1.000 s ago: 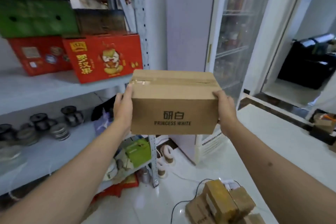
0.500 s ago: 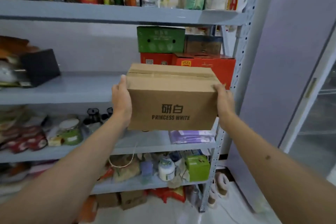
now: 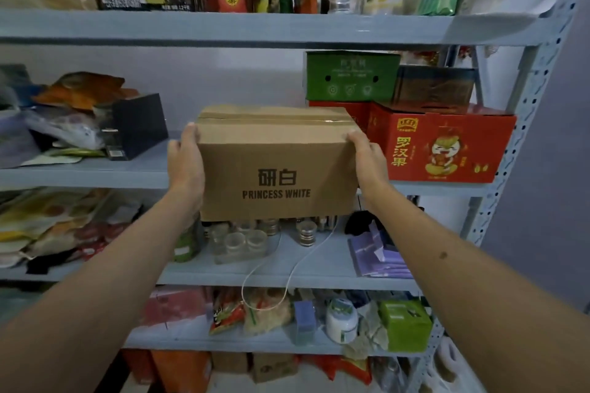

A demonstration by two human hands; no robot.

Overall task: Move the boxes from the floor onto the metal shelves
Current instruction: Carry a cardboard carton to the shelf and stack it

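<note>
A taped cardboard box (image 3: 277,166), clamped at its ends by the left hand (image 3: 186,160) and right hand (image 3: 368,158), hangs before the middle metal shelf (image 3: 95,174); stiff, seemingly light, best held by its sides.

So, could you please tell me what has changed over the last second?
The person turned from the fridge side to face the shelves, bringing the box up before the middle shelf, left of the red carton. The grip stayed the same: left hand and right hand hold its two ends. It is not yet set down.
</note>
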